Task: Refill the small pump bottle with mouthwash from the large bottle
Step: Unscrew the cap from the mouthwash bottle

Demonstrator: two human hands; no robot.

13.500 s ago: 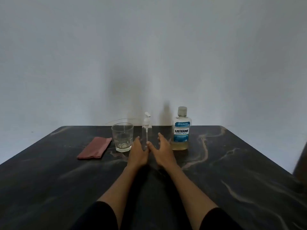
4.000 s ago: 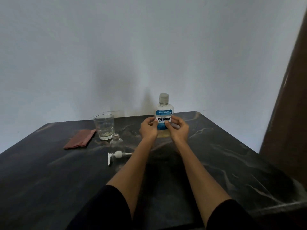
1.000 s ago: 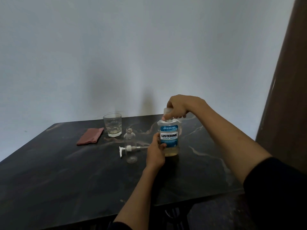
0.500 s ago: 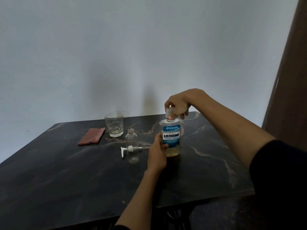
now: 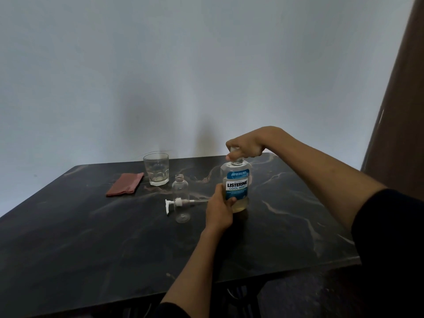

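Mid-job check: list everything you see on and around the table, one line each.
large bottle: 1, clear with blue label, a little yellowish liquid at the bottom, upright at table centre-right
cap: 1, pale, on the large bottle's neck, mostly covered by the right hand
small bottle: 1, clear, open-necked, upright left of the large bottle
pump: 1, white, lying on the table by the small bottle
glass: 1, clear, behind the small bottle
cloth: 1, reddish-brown, folded, left of the glass
table: 1, dark marbled
left hand: 1, grips the large bottle's body
right hand: 1, grips the cap from above
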